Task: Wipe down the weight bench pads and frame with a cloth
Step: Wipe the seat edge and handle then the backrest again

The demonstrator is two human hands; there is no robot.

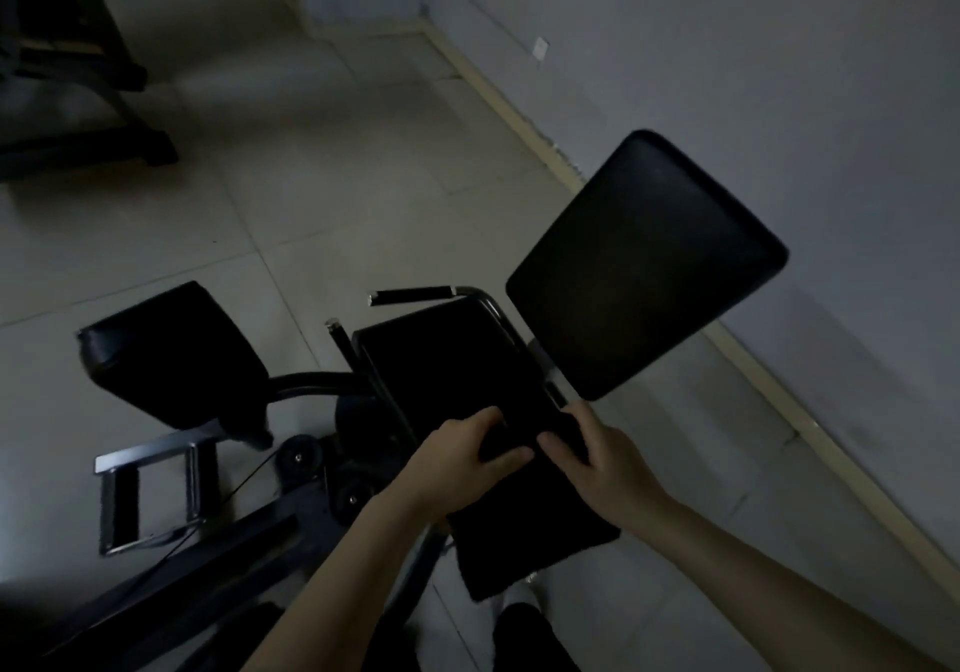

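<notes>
Two hands (530, 456), dark cloth (506, 445), flat padded seat (452, 365), glossy black pad (644, 266)

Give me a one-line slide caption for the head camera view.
Both hands, left and right, hold a dark cloth over the weight bench's centre pad.

The pale tiled floor (291, 193) carries a black metal-framed weight bench (311, 385). A dark stand (93, 115) sits on the tiles well beyond the bench.
</notes>
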